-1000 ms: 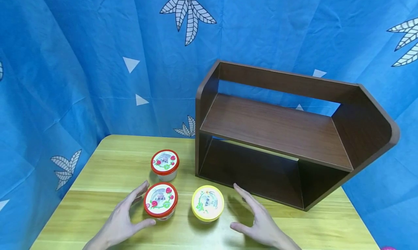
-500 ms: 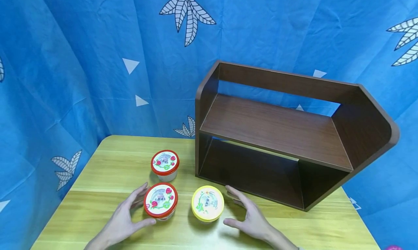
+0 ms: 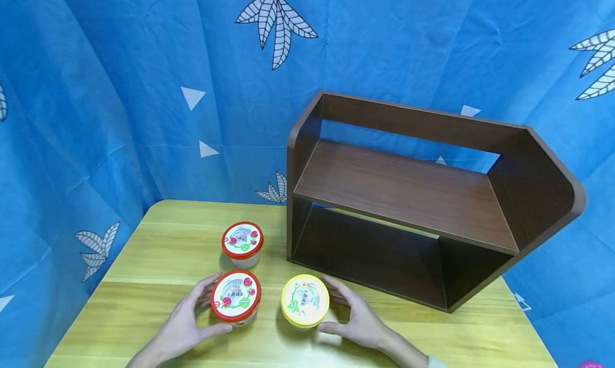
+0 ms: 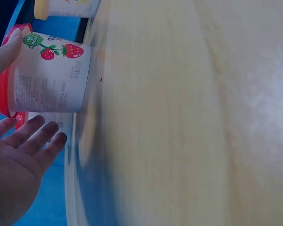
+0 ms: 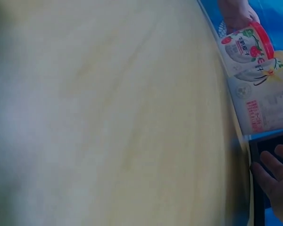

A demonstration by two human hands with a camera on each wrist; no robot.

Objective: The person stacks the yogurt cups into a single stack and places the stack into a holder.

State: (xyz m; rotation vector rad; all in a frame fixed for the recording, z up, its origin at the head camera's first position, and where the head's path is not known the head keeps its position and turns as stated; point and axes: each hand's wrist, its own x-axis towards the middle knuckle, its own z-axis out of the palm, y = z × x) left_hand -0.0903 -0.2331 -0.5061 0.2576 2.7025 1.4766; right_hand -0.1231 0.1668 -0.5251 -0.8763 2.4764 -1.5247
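Note:
Around the near red-lidded strawberry cup (image 3: 236, 297), my left hand (image 3: 180, 325) is spread, fingers behind its left side and thumb in front. In the left wrist view the thumb overlaps the rim of this cup (image 4: 52, 77), while the other fingers (image 4: 33, 141) stand apart from it. My right hand (image 3: 355, 320) frames the yellow-lidded cup (image 3: 305, 302) from the right. Its thumb lies close to the lid's edge; whether it touches I cannot tell. The right wrist view has the fingers (image 5: 272, 172) loosely extended, apart from the yellow-lidded cup (image 5: 264, 103).
A second red-lidded cup (image 3: 243, 242) stands behind the near one. To the right, a dark brown two-tier shelf (image 3: 403, 197) sits at an angle on the wooden table (image 3: 187, 234). Blue patterned cloth (image 3: 144, 90) hangs behind the table.
My right hand has moved left, from beside the yellow-lidded cup to close around its right side. My left hand has barely shifted. The cups stay in place.

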